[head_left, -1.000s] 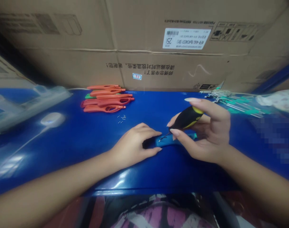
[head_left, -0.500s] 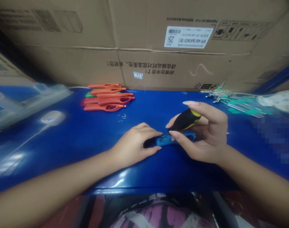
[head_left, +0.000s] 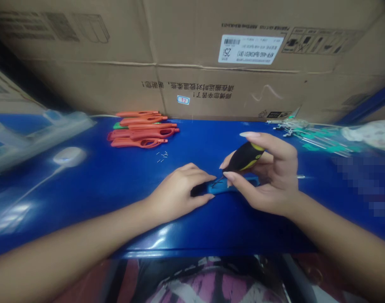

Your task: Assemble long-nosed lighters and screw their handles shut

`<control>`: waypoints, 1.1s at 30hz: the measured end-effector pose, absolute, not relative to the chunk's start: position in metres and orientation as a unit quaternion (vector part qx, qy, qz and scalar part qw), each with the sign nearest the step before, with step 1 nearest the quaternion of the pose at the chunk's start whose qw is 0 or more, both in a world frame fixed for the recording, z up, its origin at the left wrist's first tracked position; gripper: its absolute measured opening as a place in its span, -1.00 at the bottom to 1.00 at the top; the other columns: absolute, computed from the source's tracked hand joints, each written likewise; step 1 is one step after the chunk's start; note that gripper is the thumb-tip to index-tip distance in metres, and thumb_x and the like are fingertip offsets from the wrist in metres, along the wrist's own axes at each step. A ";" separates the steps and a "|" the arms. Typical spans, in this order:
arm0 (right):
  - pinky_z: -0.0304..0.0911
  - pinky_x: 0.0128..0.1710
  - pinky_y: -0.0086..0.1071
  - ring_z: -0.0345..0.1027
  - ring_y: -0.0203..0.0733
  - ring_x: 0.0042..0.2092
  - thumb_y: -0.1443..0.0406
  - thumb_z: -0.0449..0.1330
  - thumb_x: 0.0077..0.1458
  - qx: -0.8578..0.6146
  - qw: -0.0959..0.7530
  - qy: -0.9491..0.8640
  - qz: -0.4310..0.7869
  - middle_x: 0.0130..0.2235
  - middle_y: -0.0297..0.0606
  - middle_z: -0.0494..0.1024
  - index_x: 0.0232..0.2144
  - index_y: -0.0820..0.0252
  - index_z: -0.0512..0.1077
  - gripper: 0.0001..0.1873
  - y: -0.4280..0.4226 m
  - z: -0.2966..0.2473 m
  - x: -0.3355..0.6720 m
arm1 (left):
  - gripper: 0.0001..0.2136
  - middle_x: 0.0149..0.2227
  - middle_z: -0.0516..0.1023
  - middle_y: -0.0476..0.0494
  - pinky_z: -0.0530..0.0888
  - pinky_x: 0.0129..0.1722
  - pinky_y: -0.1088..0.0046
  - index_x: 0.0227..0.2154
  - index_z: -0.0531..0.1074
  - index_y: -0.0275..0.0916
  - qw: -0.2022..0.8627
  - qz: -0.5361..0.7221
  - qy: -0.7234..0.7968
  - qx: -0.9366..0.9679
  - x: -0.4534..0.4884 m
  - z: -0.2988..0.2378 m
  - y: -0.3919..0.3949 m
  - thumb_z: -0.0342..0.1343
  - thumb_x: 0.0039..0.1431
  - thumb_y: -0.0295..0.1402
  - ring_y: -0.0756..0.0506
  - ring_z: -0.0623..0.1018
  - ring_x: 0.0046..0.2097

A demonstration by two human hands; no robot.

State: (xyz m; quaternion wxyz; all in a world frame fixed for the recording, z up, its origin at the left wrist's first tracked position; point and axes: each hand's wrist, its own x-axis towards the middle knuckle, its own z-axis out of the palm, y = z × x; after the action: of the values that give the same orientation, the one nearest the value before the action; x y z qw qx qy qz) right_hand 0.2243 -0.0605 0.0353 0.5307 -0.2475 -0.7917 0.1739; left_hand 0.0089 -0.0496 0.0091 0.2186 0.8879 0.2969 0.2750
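Note:
My left hand [head_left: 181, 191] pinches the left end of a blue plastic lighter-shaped casing [head_left: 225, 187], which lies on the blue table. Thumb and forefinger sit on opposite edges of it. My right hand [head_left: 265, 176] is closed around a black and yellow screwdriver [head_left: 244, 156], held at a slant. Its thin shaft points down and left, and the tip meets the casing near the left end. The forefinger rests on top of the handle. Part of the casing's right end, with a loop-like opening, is behind my right thumb and palm.
Several orange-red casings [head_left: 145, 132] lie at the back left, with small loose screws [head_left: 162, 156] in front. A white round device [head_left: 69, 156] with a cable is at left. Thin metal rods with green parts [head_left: 322, 139] lie at right. A cardboard box [head_left: 192, 54] walls off the back.
My right hand and the screwdriver handle have shifted slightly left, and a small metal piece shows beside the right wrist. My left hand stays on the blue casing.

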 end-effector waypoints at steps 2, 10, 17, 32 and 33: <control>0.60 -0.44 -0.38 0.55 -0.19 -0.17 0.48 0.27 0.12 -0.250 0.525 -0.794 0.179 0.21 -0.22 0.35 0.28 -0.17 0.13 -0.22 -0.060 0.036 0.225 | -0.67 -0.10 0.64 -0.17 0.47 -0.02 0.25 -0.01 0.51 -0.33 0.219 0.272 0.296 0.889 0.009 0.009 -0.050 0.28 0.18 -0.37 -0.14 0.54 -0.09; 0.62 -0.44 -0.35 0.56 -0.20 -0.19 0.44 0.29 0.13 -0.273 0.506 -0.800 0.172 0.23 -0.22 0.33 0.29 -0.20 0.07 -0.19 -0.061 0.035 0.227 | -0.68 -0.10 0.64 -0.16 0.47 -0.02 0.24 -0.01 0.51 -0.30 0.227 0.266 0.303 0.886 0.009 0.009 -0.050 0.28 0.18 -0.36 -0.15 0.53 -0.10; 0.59 -0.48 -0.39 0.55 -0.20 -0.20 0.38 0.28 0.15 -0.317 0.502 -0.782 0.188 0.28 -0.21 0.25 0.27 -0.19 0.09 -0.26 -0.059 0.037 0.226 | -0.67 -0.07 0.64 -0.16 0.47 0.00 0.22 0.01 0.51 -0.30 0.231 0.258 0.305 0.887 0.009 0.008 -0.050 0.27 0.19 -0.34 -0.16 0.53 -0.08; 0.59 -0.48 -0.37 0.55 -0.20 -0.22 0.40 0.29 0.13 -0.320 0.512 -0.774 0.191 0.26 -0.22 0.27 0.24 -0.18 0.15 -0.27 -0.062 0.040 0.224 | -0.66 -0.08 0.64 -0.17 0.47 -0.01 0.21 0.01 0.51 -0.31 0.227 0.259 0.298 0.890 0.008 0.009 -0.051 0.27 0.20 -0.31 -0.16 0.54 -0.08; 0.59 -0.49 -0.37 0.55 -0.20 -0.22 0.41 0.30 0.12 -0.319 0.514 -0.773 0.191 0.26 -0.22 0.27 0.24 -0.18 0.15 -0.27 -0.062 0.040 0.224 | -0.67 -0.08 0.64 -0.17 0.47 -0.01 0.21 0.00 0.51 -0.31 0.227 0.260 0.297 0.891 0.008 0.009 -0.051 0.27 0.20 -0.32 -0.16 0.54 -0.08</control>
State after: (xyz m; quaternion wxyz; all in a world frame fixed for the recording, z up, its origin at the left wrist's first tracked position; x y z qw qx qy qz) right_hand 0.2236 -0.0621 0.0398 0.5140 -0.3186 -0.7733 0.1908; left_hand 0.0079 -0.0507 0.0088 0.2272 0.8905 0.2965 0.2597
